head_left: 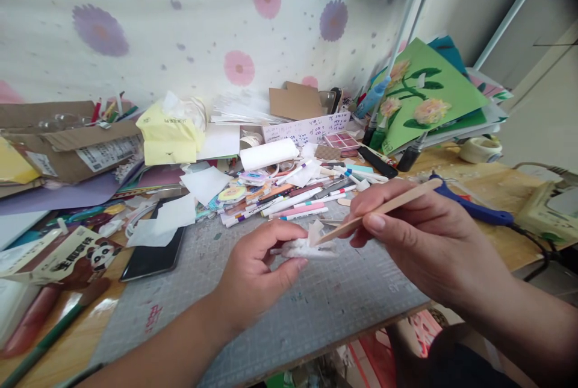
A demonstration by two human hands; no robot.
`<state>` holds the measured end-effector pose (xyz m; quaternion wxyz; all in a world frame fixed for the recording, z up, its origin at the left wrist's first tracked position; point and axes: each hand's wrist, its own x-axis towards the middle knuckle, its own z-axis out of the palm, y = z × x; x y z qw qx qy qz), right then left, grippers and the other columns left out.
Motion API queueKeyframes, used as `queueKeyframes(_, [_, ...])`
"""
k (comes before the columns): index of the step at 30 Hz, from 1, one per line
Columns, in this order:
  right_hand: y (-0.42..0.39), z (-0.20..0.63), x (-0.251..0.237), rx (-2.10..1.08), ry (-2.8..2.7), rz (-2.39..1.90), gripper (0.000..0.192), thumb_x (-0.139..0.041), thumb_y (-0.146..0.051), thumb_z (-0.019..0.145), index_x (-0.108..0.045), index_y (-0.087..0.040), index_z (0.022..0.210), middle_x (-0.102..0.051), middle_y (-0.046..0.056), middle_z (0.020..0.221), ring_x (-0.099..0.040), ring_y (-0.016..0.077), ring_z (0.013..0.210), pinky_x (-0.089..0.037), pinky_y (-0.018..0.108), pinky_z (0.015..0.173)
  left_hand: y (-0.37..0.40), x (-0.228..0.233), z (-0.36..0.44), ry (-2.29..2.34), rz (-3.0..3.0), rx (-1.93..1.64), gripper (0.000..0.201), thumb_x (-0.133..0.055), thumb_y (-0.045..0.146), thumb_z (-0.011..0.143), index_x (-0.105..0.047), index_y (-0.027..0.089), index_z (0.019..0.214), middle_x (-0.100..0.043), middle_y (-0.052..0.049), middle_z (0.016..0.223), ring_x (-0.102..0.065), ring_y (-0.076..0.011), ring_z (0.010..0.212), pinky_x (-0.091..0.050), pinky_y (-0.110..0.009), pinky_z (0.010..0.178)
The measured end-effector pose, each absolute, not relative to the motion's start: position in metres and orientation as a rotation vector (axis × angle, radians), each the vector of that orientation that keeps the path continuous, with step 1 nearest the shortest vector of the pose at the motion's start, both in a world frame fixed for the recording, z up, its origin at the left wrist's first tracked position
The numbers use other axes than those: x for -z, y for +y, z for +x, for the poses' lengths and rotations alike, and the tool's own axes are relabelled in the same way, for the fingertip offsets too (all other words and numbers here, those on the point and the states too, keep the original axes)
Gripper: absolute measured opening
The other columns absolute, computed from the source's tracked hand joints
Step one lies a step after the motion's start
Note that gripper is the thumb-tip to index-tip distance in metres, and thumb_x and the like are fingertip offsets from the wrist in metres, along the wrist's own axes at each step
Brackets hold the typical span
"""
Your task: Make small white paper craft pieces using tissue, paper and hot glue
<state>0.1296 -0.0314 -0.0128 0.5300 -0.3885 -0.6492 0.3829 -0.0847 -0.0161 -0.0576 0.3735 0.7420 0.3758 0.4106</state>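
Little can be read. The white card (307,128) at the back carries rows of handwritten numbers, too small to make out. The box (67,150) bears a printed shipping label, illegible; the panda packet (72,255) shows bold characters, and the cutting mat (316,303) has faint red markings, unreadable.

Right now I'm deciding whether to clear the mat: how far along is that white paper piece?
Done: green card with paper flowers stands behind. In hand: left hand pinches the white paper piece; right hand presses a wooden stick against it. Left: it isn't mounted yet.
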Motion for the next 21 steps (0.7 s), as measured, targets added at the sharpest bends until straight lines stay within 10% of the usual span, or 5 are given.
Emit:
queueKeyframes(12, [-0.0371, 0.1341, 0.0060, -0.728, -1.811, -0.867, 0.017, -0.060, -0.009, 0.080, -0.066, -0.024, 0.086, -0.065, 0.001, 0.081, -0.063, 0.0136, 0.079, -0.051, 0.024, 0.070, -0.0222, 0.0570, -0.0756, 0.917, 1.308, -0.889, 0.025, -0.076, 0.029, 0.065, -0.065, 0.018, 0.084, -0.063, 0.000, 0.071, -0.056, -0.0127, 0.064, -0.045, -0.021, 0.055])
queueKeyframes(21, [-0.0353, 0.1339, 0.0110, -0.771, -1.805, -0.999, 0.004, -0.065, -0.021, 0.078, -0.067, -0.023, 0.076, -0.069, 0.002, 0.075, -0.064, 0.0150, 0.067, -0.050, 0.024, 0.057, -0.0231, 0.0642, -0.0767, 0.908, 1.171, -0.901, 0.027, -0.074, 0.035, 0.068, -0.064, 0.018, 0.086, -0.066, -0.001, 0.073, -0.059, -0.0145, 0.066, -0.045, -0.025, 0.059])
